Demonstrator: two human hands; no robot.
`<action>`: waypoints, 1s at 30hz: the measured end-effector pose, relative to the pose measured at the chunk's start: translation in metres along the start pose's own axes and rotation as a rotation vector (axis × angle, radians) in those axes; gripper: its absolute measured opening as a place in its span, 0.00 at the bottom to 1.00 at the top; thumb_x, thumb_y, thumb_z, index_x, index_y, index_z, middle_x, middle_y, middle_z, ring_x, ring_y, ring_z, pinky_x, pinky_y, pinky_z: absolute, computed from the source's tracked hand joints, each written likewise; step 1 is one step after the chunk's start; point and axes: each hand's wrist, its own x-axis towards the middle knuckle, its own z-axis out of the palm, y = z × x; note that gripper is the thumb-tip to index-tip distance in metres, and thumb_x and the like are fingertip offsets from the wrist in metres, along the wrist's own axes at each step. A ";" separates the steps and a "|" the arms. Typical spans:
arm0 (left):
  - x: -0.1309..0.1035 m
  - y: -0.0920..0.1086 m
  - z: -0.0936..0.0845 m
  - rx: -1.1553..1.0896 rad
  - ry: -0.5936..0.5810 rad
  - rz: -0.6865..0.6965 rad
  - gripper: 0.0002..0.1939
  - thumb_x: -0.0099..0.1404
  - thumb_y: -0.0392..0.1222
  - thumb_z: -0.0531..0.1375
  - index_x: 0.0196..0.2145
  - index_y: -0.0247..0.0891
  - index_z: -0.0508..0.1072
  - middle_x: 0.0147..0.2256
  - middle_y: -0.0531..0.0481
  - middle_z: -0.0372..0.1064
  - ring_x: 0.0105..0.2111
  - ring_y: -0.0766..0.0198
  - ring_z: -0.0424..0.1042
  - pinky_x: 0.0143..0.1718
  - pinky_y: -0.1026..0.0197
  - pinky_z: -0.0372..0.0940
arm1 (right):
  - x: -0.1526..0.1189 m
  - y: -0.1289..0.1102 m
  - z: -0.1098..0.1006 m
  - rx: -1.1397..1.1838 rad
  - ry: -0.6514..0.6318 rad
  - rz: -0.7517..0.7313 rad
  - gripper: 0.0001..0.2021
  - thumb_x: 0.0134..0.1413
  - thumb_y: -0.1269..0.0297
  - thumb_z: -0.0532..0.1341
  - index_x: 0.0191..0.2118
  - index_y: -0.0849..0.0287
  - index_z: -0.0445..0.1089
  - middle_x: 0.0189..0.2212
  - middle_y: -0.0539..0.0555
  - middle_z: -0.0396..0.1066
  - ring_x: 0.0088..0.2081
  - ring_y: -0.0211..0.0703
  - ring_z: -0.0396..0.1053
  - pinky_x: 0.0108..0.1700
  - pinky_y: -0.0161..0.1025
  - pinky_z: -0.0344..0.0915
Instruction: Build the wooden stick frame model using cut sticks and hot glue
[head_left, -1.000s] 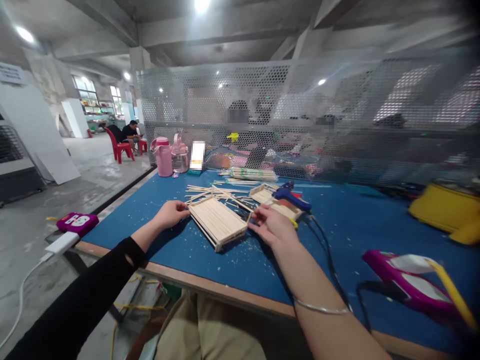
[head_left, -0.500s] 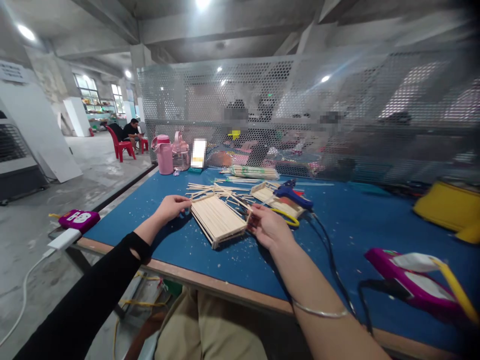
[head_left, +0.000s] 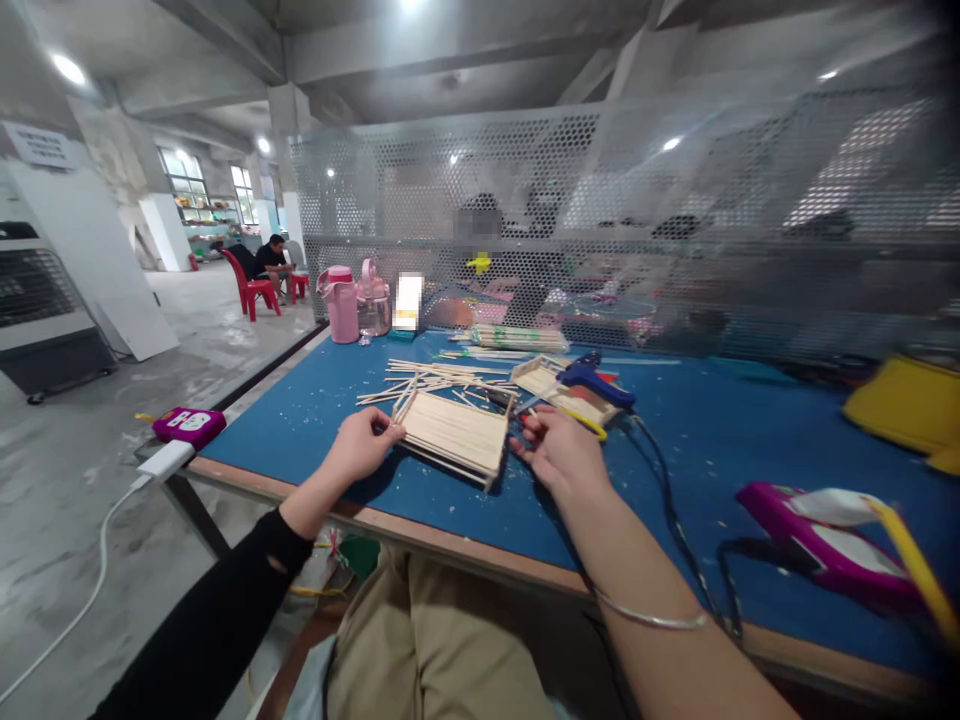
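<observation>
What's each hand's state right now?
Left hand: closed on the stick frame at its left end.
Right hand: half-curled by its right end; whether it holds anything can't be told.

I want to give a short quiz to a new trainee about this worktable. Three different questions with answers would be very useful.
1. Which hand holds the left end of the nearer pale wooden-stick tray?
2. True or false: the blue plastic glue gun lies to the right of that tray.
3. The loose, thin wooden sticks lie: a) beyond that tray; b) on a red plastic chair; c) inside a pink jug.

Key: 1. The left hand. 2. True. 3. a.
</observation>
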 end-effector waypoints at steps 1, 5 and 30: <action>-0.008 0.003 0.004 0.023 0.038 -0.005 0.09 0.54 0.45 0.59 0.27 0.35 0.70 0.25 0.50 0.69 0.26 0.65 0.65 0.29 0.63 0.56 | 0.002 0.001 0.002 -0.001 -0.009 0.037 0.08 0.46 0.78 0.51 0.29 0.57 0.59 0.12 0.41 0.55 0.13 0.30 0.52 0.19 0.30 0.60; -0.030 0.011 0.021 0.135 0.139 -0.018 0.14 0.54 0.51 0.59 0.26 0.37 0.71 0.27 0.49 0.72 0.28 0.63 0.68 0.29 0.63 0.56 | 0.021 -0.001 0.016 -0.027 -0.056 0.110 0.07 0.57 0.68 0.54 0.41 0.62 0.65 0.31 0.51 0.68 0.28 0.35 0.67 0.31 0.37 0.67; -0.035 0.006 0.012 -0.162 0.309 0.123 0.09 0.60 0.39 0.55 0.32 0.35 0.74 0.32 0.48 0.74 0.33 0.64 0.70 0.36 0.64 0.63 | -0.034 -0.011 0.015 0.222 -0.466 0.211 0.07 0.43 0.77 0.55 0.28 0.58 0.64 0.22 0.48 0.60 0.21 0.30 0.59 0.17 0.24 0.57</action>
